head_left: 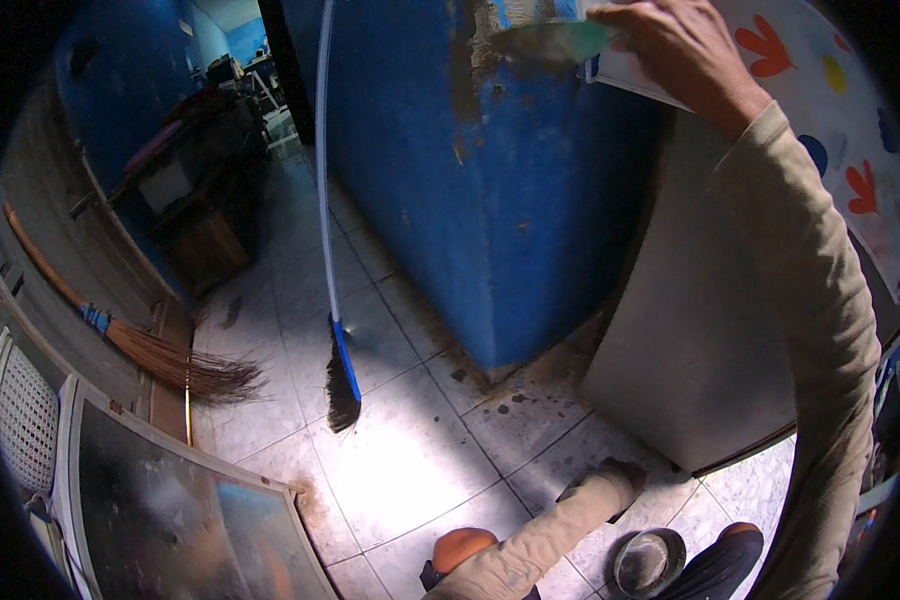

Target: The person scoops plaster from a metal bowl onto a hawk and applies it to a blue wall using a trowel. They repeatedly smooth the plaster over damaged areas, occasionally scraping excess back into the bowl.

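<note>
Your right hand (pixel 685 55) is raised high, fingers curled over the top edge of a white board with coloured flower prints (pixel 820 90), gripping it beside a greenish blurred piece (pixel 550 40). Your left hand (pixel 610 478) reaches down to the floor; whether it grips anything cannot be told. Just right of it sits a small round metal bowl (pixel 650 562), apparently empty. Below your right grip stands a grey metal cabinet (pixel 690 330) against a blue wall (pixel 470 190). A blue-headed broom with a white handle (pixel 342 370) leans there, over pale floor tiles (pixel 400 460).
</note>
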### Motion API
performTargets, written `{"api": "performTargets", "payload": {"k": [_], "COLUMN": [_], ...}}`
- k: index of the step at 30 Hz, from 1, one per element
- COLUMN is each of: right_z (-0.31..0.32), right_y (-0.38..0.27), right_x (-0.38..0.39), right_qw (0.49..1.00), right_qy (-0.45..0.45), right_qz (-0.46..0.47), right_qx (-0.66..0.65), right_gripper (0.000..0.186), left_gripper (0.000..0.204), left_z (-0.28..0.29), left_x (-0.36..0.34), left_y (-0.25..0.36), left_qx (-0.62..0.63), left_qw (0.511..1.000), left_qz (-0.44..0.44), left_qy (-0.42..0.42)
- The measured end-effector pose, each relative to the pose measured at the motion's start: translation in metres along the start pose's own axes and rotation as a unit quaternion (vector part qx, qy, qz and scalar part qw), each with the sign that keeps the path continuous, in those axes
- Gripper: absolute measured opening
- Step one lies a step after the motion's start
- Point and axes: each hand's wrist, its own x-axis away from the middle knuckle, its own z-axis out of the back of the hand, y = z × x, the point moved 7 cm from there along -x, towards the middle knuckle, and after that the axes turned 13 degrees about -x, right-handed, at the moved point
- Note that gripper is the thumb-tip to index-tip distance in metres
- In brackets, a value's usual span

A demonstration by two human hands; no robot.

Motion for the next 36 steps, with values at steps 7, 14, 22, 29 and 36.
{"api": "performTargets", "payload": {"k": [7,14,22,29,36], "right_z": [0.004,-0.015,0.006,0.007,-0.01], "right_y": [0.009,-0.009,0.004,0.018,0.036], "right_x": [0.005,-0.002,0.007,0.001,0.078], "right_qw": [0.994,0.995,0.995,0.993,0.982], "right_qy": [0.089,0.019,0.056,0.073,0.096], "right_qz": [0.0,0.05,0.028,-0.016,-0.024], "right_qx": [-0.058,-0.08,-0.077,-0.096,-0.161], "right_gripper": [0.022,0.016,0.019,0.021,0.047], "left_gripper": [0.025,0.029,0.038,0.037,0.031], "left_z": [-0.013,-0.014,0.01,0.003,-0.038], "left_x": [-0.016,-0.021,0.005,-0.003,-0.04], "left_y": [0.003,0.007,0.004,0.008,-0.009], "left_qx": [-0.026,-0.056,-0.022,-0.04,-0.038], "left_qw": [0.999,0.998,0.999,0.999,0.999], "left_qz": [-0.02,-0.032,-0.009,-0.018,-0.016], "left_qy": [0.024,0.009,-0.029,-0.021,0.023]}}
